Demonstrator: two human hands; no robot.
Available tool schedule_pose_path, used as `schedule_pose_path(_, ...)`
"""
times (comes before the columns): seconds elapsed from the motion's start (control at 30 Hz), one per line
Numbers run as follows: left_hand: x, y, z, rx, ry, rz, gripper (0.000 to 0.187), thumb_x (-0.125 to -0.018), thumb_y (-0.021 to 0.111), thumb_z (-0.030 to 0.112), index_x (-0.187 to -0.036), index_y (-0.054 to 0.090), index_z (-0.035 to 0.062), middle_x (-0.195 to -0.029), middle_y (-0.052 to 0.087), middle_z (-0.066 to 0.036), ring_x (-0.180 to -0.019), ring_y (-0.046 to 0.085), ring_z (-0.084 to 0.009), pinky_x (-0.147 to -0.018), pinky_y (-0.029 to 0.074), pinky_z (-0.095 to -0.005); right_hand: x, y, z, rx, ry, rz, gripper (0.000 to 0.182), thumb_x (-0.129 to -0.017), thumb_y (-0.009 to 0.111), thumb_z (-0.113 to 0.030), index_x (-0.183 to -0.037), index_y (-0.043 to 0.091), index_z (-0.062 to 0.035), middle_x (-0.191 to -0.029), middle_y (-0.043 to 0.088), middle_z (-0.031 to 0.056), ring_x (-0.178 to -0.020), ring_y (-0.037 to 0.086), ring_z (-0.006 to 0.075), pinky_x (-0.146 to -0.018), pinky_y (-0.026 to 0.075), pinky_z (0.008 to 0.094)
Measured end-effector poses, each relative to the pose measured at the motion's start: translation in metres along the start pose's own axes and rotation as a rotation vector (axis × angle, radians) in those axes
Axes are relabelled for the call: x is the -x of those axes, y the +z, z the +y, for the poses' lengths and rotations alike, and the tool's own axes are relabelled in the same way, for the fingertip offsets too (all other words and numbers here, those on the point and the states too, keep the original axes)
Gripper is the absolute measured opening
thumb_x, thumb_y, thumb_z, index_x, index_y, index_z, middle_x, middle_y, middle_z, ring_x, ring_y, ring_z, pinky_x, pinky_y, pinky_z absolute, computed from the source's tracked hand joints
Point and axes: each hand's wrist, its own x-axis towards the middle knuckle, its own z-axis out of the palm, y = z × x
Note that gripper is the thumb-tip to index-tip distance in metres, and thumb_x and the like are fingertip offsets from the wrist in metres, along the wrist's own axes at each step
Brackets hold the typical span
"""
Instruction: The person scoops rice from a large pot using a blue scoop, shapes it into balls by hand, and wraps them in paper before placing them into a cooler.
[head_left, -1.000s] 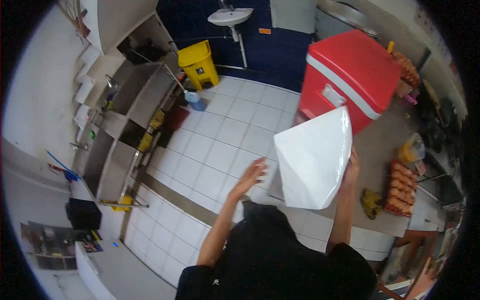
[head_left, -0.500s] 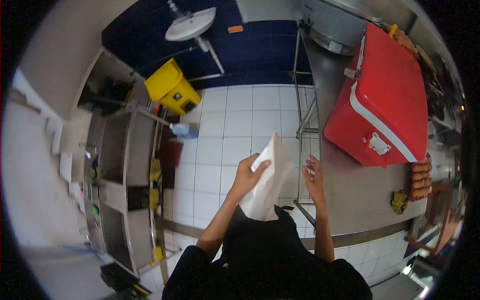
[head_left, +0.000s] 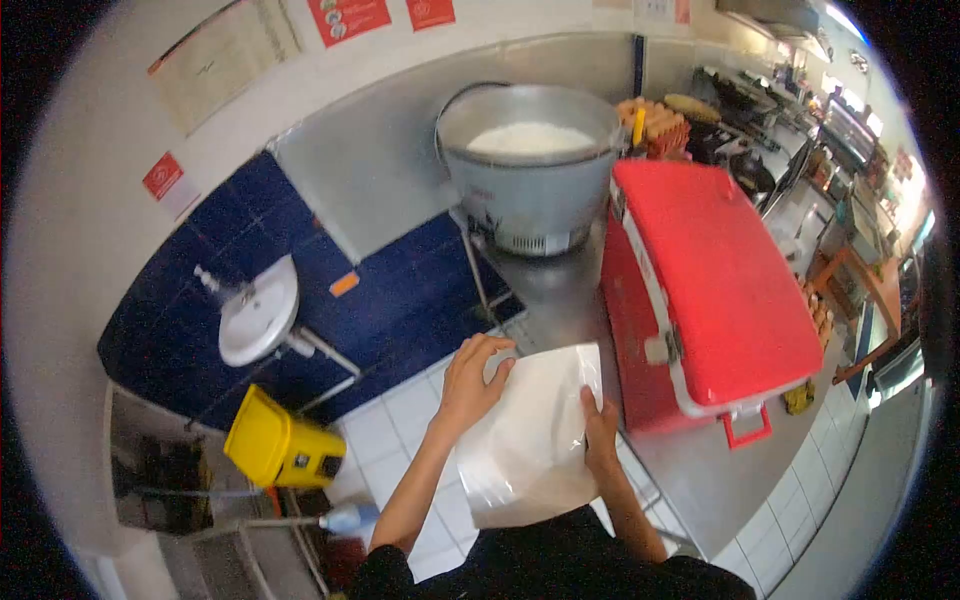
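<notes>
A flat white packet [head_left: 530, 440] with a shiny, plastic-looking surface is held up in front of my body, its broad face toward me. My right hand [head_left: 601, 435] grips its right edge, thumb over the front and the other fingers mostly hidden behind. At the upper left edge of the packet is my left hand [head_left: 472, 385], fingers bent and thumb apart from them. That hand appears open; whether it touches the packet is hard to tell. What the packet contains cannot be made out.
To the right, a red cooler box [head_left: 715, 290] stands on a steel table [head_left: 690, 490]. Behind it sits a large open rice cooker [head_left: 530, 190] with white contents, near egg trays [head_left: 655, 125]. At left are a wall sink [head_left: 262, 310] and a yellow bin [head_left: 285, 440].
My view has swung up and right toward the cooler and cooker. The packet has turned broad side to me; my right hand has taken its right edge and my left hand's grip has loosened.
</notes>
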Motion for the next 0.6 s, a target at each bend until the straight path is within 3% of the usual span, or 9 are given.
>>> schedule_pose_path(0.03, -0.028, 0.002, -0.010, 0.006, 0.031, 0.019, 0.019, -0.085, 0.067, 0.008, -0.103, 0.065, 0.0057, -0.097, 0.064, -0.010, -0.083, 0.061, -0.0245, -0.076, 0.049, -0.0342, -0.028, 0.005, 0.000, -0.006, -0.037, 0.002, 0.047, -0.093, 0.062, -0.032, -0.123, 0.055, 0.0035, -0.112, 0.063, 0.0118, -0.097, 0.059, 0.0184, -0.085, 0.050, 0.0343)
schedule_pose_path(0.13, -0.096, 0.000, -0.038, 0.219, -0.096, -0.128, 0.016, -0.087, 0.065, 0.009, -0.102, 0.065, 0.0050, -0.096, 0.065, -0.011, -0.092, 0.063, -0.0250, -0.082, 0.049, -0.0347, -0.096, 0.032, 0.012, -0.335, 0.312, 0.289, 0.053, -0.096, 0.056, -0.035, -0.132, 0.045, 0.0016, -0.122, 0.058, 0.0160, -0.107, 0.058, 0.0293, -0.096, 0.047, 0.0437)
schedule_pose_path(0.23, -0.126, 0.027, -0.090, 0.195, -0.090, -0.078, 0.014, -0.088, 0.064, 0.012, -0.100, 0.066, 0.0047, -0.092, 0.065, -0.010, -0.094, 0.063, -0.0247, -0.084, 0.048, -0.0353, -0.159, 0.047, 0.049, -0.696, 0.250, 0.231, 0.050, -0.097, 0.054, -0.036, -0.131, 0.046, 0.0003, -0.120, 0.058, 0.0160, -0.106, 0.058, 0.0303, -0.097, 0.047, 0.0461)
schedule_pose_path(0.3, -0.116, 0.070, -0.139, 0.187, -0.127, -0.244, 0.025, -0.089, 0.064, 0.017, -0.111, 0.062, 0.0052, -0.107, 0.062, -0.015, -0.107, 0.057, -0.0299, -0.093, 0.044, -0.0398, -0.191, 0.042, 0.091, -0.579, 0.217, 0.362, 0.047, -0.097, 0.055, -0.034, -0.129, 0.047, -0.0005, -0.117, 0.059, 0.0150, -0.103, 0.060, 0.0292, -0.088, 0.053, 0.0466)
schedule_pose_path(0.37, -0.093, 0.123, -0.186, 0.190, -0.144, -0.212, 0.041, -0.090, 0.064, 0.025, -0.124, 0.053, 0.0058, -0.122, 0.055, -0.021, -0.120, 0.047, -0.0380, -0.101, 0.038, -0.0440, -0.183, 0.054, 0.062, -0.444, 0.249, 0.424, 0.035, -0.096, 0.057, -0.030, -0.117, 0.053, -0.0036, -0.101, 0.064, 0.0077, -0.084, 0.063, 0.0200, -0.077, 0.055, 0.0442)
schedule_pose_path(0.4, -0.083, 0.147, -0.210, 0.281, -0.311, -0.402, 0.054, -0.090, 0.065, 0.028, -0.134, 0.043, 0.0049, -0.133, 0.047, -0.023, -0.127, 0.041, -0.0390, -0.105, 0.035, -0.0444, -0.190, 0.054, 0.068, -0.456, 0.257, 0.476, 0.035, -0.096, 0.057, -0.030, -0.117, 0.053, -0.0036, -0.101, 0.064, 0.0077, -0.084, 0.063, 0.0200, -0.077, 0.055, 0.0442)
schedule_pose_path(0.43, -0.076, 0.165, -0.224, 0.293, -0.304, -0.455, 0.054, -0.090, 0.065, 0.028, -0.134, 0.043, 0.0049, -0.133, 0.047, -0.023, -0.127, 0.041, -0.0390, -0.105, 0.035, -0.0444, -0.194, 0.054, 0.079, -0.468, 0.232, 0.464, 0.033, -0.094, 0.059, -0.029, -0.116, 0.053, -0.0041, -0.096, 0.064, 0.0070, -0.077, 0.062, 0.0186, -0.073, 0.056, 0.0419)
schedule_pose_path(0.5, -0.064, 0.200, -0.244, 0.653, -0.834, -0.516, 0.064, -0.090, 0.067, 0.026, -0.139, 0.035, 0.0020, -0.134, 0.048, -0.022, -0.126, 0.044, -0.0337, -0.105, 0.037, -0.0421, -0.197, 0.057, 0.088, -0.496, 0.210, 0.502, 0.032, -0.093, 0.062, -0.027, -0.114, 0.053, -0.0045, -0.092, 0.063, 0.0062, -0.070, 0.061, 0.0172, -0.068, 0.056, 0.0396)
schedule_pose_path(0.6, -0.060, 0.228, -0.281, 0.931, -1.086, -0.490, 0.072, -0.089, 0.068, 0.021, -0.143, 0.026, -0.0017, -0.135, 0.047, -0.021, -0.122, 0.048, -0.0305, -0.099, 0.043, -0.0408, -0.181, 0.070, 0.068, -0.416, 0.257, 0.466, 0.035, -0.091, 0.063, -0.022, -0.116, 0.050, -0.0008, -0.087, 0.062, 0.0097, -0.068, 0.063, 0.0192, -0.066, 0.057, 0.0369)
